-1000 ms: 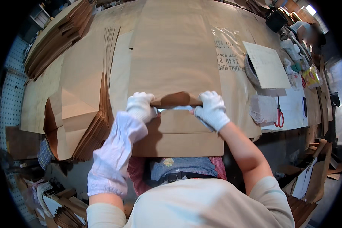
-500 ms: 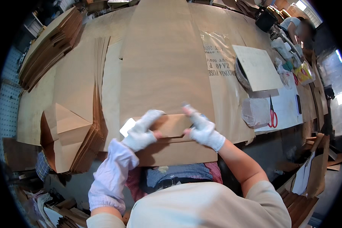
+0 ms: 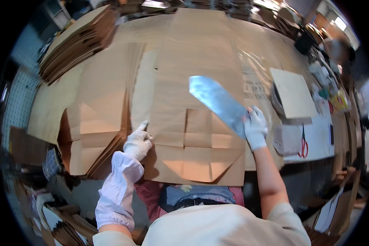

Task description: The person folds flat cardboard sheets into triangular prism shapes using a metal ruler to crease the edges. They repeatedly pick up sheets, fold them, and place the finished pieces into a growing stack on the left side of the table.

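A shiny flat metal sheet (image 3: 217, 101) with an angled far end slants above the brown paper bag (image 3: 197, 49). Its near end is gripped by my right hand (image 3: 256, 128), in a white knitted glove. The bag lies lengthwise in front of me, and its near end is folded into creased flaps (image 3: 199, 158). At the bag's left edge is my gloved left hand (image 3: 138, 143), holding nothing, with a finger stretched forward. A white sleeve cover (image 3: 121, 184) wraps my left forearm.
Left of my hand lies a stack of brown paper bags (image 3: 100, 90); another pile (image 3: 78, 43) sits behind it. At right are red-handled scissors (image 3: 304, 147), a pale board (image 3: 293, 92) over a round container, and plastic packets (image 3: 339, 100). A person (image 3: 338, 51) is at the far right.
My hands have moved apart from the bag's near end, the left toward its left edge, the right outward. The folded end now lies spread in flaps, and the metal sheet is in my right hand.
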`<act>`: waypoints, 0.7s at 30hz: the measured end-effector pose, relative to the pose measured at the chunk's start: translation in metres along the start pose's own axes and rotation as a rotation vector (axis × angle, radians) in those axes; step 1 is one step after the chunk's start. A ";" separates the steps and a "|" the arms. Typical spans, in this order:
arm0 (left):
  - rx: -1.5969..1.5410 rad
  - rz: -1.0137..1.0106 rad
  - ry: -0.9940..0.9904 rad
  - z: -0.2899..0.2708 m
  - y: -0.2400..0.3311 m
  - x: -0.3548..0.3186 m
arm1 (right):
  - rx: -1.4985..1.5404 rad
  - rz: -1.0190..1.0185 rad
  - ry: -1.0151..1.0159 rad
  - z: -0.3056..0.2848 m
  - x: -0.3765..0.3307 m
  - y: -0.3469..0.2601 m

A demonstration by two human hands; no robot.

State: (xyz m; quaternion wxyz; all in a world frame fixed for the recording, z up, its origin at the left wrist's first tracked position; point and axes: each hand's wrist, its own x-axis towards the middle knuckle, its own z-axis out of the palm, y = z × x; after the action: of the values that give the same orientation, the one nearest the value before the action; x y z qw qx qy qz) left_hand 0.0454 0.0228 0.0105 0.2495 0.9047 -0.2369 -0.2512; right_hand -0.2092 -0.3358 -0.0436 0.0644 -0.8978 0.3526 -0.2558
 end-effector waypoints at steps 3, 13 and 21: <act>-0.158 -0.010 0.129 -0.005 -0.042 -0.018 | 0.160 -0.194 -0.180 -0.028 -0.056 -0.046; 0.232 0.442 0.924 -0.227 -0.004 -0.042 | 1.001 0.133 -0.555 -0.008 -0.002 -0.240; 0.238 -0.402 0.820 -0.314 -0.323 -0.023 | 0.386 -0.499 -0.867 0.035 0.020 -0.455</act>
State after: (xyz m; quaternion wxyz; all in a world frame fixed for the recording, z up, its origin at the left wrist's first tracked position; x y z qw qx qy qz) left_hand 0.3055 0.3865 0.0696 0.1636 0.9795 0.0341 0.1124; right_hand 0.0941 -0.0130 0.0690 0.3052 -0.9495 0.0161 0.0708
